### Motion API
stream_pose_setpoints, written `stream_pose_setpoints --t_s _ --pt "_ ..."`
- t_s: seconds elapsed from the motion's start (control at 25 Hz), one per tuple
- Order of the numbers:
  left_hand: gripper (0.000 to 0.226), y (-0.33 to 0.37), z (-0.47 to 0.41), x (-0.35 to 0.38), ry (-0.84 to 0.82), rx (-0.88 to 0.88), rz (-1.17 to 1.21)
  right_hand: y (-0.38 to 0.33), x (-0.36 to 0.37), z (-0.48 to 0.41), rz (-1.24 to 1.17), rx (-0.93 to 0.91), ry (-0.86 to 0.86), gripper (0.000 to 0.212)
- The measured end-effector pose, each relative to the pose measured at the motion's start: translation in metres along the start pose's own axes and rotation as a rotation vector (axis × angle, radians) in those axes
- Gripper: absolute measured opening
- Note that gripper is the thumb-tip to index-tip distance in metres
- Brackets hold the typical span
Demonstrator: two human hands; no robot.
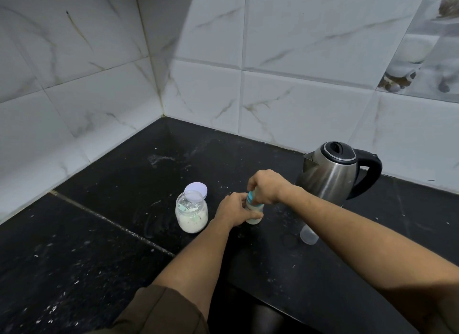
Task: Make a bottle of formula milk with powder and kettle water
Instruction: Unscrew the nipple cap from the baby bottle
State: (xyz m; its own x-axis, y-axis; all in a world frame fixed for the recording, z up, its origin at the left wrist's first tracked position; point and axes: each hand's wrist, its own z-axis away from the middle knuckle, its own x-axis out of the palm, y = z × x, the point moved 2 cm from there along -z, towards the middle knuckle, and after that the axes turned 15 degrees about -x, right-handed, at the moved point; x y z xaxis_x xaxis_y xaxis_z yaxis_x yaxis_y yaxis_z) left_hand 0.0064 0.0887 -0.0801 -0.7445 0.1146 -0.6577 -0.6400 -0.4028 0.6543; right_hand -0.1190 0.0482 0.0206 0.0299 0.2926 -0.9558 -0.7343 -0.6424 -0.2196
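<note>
a: where does the feed stand?

b: late on, i'd judge. the baby bottle stands upright on the black counter, between the powder jar and the kettle, with pale liquid showing in its base. so powder and water look to be in already.

a: and the hands?

b: both clamped on the bottle. the left hand wraps the body and steadies it; the right hand grips the teal collar at the top from above, which looks like screwing the teat on.

a: what's left?

b: tighten that, shake to mix, then fit the clear cap standing just beside the right forearm. the powder jar is open too, its pale lid lying behind it, touching or nearly so.

a: any brand or label?

b: none i can read. something greenish shows inside the jar, too blurred to tell. the kettle is plain steel with a closed black lid.
</note>
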Motion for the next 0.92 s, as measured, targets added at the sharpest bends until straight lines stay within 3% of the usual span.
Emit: stream_pose_setpoints --t_s 0.12,0.2,0.28,0.44,0.64,0.8,0.92 --pt "0.036 0.0007 -0.0005 0.0000 -0.003 -0.004 -0.017 -0.0023 -0.0012 0.0000 0.017 -0.037 0.001 0.044" --pt "0.038 0.0008 0.0006 0.0000 0.002 -0.006 -0.019 0.0001 0.0010 0.0003 0.006 0.046 0.055 0.048" --pt "0.042 0.0006 0.0004 -0.0002 -0.006 -0.014 -0.011 0.0019 0.0059 0.0008 -0.011 0.097 0.067 0.043" --pt "0.042 0.0005 0.0000 -0.0003 -0.028 -0.022 0.003 0.0013 0.0044 -0.0002 0.005 -0.026 -0.025 0.034" --pt "0.030 0.0017 0.0016 -0.0005 -0.018 -0.021 -0.016 0.0056 0.0025 0.0008 -0.018 0.029 0.028 0.061" --pt "0.036 0.0007 0.0009 -0.0004 -0.012 -0.012 0.002 0.0032 0.0062 0.0004 0.003 -0.001 0.008 0.038" --pt "0.030 0.0001 0.0004 0.0003 -0.008 -0.009 -0.006 -0.0002 0.0025 0.0008 0.055 -0.046 -0.005 0.045"
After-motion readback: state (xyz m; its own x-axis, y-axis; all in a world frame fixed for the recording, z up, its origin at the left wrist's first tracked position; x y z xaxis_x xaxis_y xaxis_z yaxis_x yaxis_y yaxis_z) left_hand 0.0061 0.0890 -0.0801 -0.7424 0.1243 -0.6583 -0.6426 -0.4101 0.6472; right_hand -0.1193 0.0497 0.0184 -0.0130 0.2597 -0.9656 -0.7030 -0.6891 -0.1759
